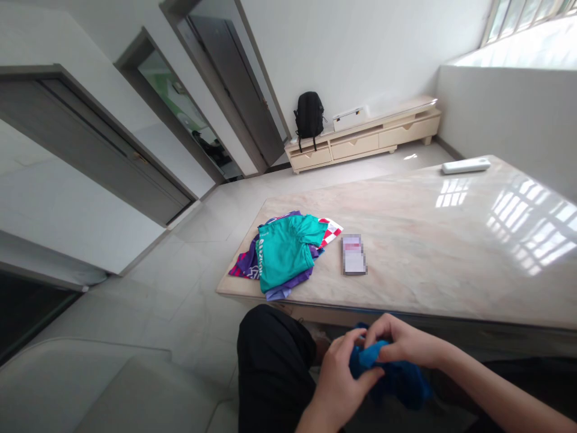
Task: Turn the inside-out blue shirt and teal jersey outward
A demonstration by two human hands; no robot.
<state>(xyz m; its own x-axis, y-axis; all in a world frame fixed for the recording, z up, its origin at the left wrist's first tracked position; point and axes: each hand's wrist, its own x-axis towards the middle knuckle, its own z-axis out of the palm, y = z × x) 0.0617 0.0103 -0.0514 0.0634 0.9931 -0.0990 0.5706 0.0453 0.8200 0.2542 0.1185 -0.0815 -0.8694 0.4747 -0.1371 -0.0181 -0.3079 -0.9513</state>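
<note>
A blue cloth (391, 376) is held bunched between both hands, low in the view, over the lap and just in front of the near edge of the surface (451, 240). The left hand (340, 376) is set at the cloth's left end, its fingers (360, 380) curled shut around the bunched fabric, the forearm rising from the bottom edge. The right hand (399, 341) lies over the top of the cloth, its fingers (374, 331) pinched closed on an upper fold, the forearm running off to the lower right. The cloth's bulk trails rightward and downward from the grip, beneath the right wrist; both hands are touching it, neither being nearer. A dark-trousered knee (274, 361) is seen just left of the hands. Farther on, a pile of folded clothes (283, 252), teal uppermost, rests near the surface's left corner, with a blurred flat object (354, 254) beside it. A white remote (466, 166) lies at the far edge. Beyond, a black backpack (309, 117) stands on a low cabinet (365, 141) against the wall.
</note>
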